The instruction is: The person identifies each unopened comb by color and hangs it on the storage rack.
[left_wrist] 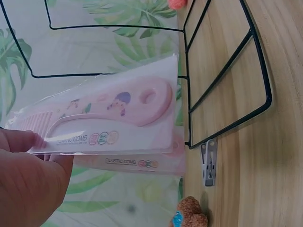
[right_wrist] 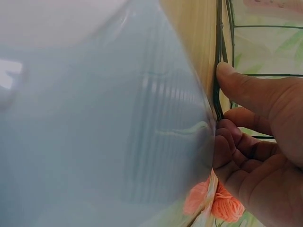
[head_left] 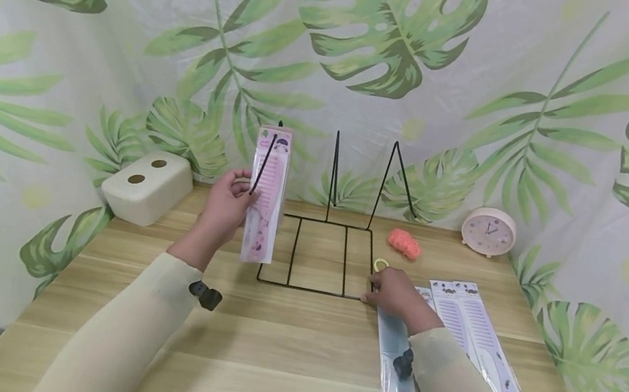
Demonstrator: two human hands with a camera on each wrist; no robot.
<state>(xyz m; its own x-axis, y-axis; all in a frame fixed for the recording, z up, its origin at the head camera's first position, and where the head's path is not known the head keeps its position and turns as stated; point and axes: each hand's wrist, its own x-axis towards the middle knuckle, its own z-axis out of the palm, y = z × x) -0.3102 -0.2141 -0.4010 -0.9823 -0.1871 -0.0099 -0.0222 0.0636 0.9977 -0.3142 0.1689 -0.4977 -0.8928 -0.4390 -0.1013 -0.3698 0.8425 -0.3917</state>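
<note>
Looking down from the head view, the left hand grips an upright pink packaged comb at the wire rack's left end; the right hand pinches the rack's near-right corner.

Left wrist: the comb's teeth are cut off behind fingers.

Right wrist: a blurred blue packaged comb hides most of the table.

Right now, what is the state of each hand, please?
Left hand: holds the pink plastic comb in clear packaging, upright.
Right hand: grips the black wire rack at its front corner.

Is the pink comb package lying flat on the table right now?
No, the left hand holds the pink comb package upright against the wire rack.
</note>
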